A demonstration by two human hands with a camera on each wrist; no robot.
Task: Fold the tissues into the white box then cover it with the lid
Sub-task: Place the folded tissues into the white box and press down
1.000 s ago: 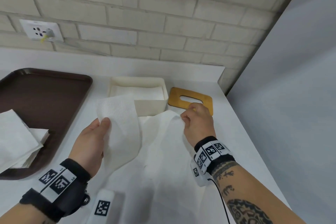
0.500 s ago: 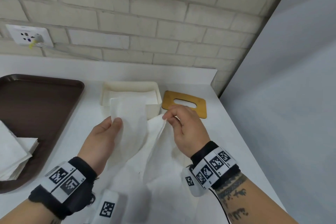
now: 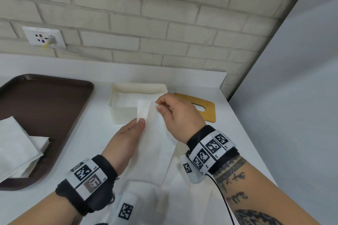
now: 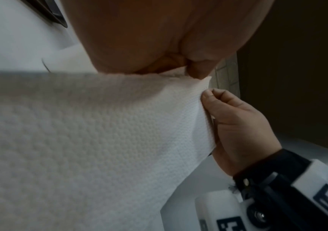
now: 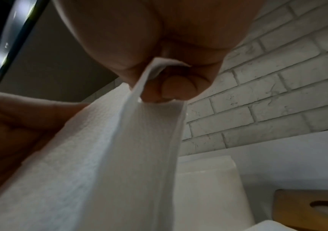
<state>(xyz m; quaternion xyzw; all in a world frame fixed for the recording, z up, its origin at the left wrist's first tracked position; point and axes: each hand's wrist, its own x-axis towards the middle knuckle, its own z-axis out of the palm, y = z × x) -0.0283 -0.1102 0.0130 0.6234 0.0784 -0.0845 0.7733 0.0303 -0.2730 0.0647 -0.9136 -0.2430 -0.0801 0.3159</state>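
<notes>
A white tissue (image 3: 153, 144) hangs folded lengthwise into a narrow strip just in front of the white box (image 3: 117, 97). My left hand (image 3: 140, 122) grips its left edge, thumb on top and fingers hidden behind the sheet. My right hand (image 3: 157, 107) pinches the upper corner between thumb and fingertips, over the box's front right corner. The right wrist view shows the layers of the tissue (image 5: 119, 156) pinched by the fingertips (image 5: 171, 87). In the left wrist view the tissue (image 4: 80, 140) fills the frame. Folded tissues lie inside the box. The wooden slotted lid (image 3: 204, 107) lies flat to its right.
A brown tray (image 3: 45, 104) at the left carries a stack of white tissues (image 3: 16, 148). More white tissue lies spread on the counter (image 3: 95, 133) below my hands. A brick wall with a socket (image 3: 43, 37) stands behind, and a grey wall on the right.
My right hand has moved left and up to meet the left hand, bringing its edge of the open tissue over so that the sheet is folded into a narrow strip.
</notes>
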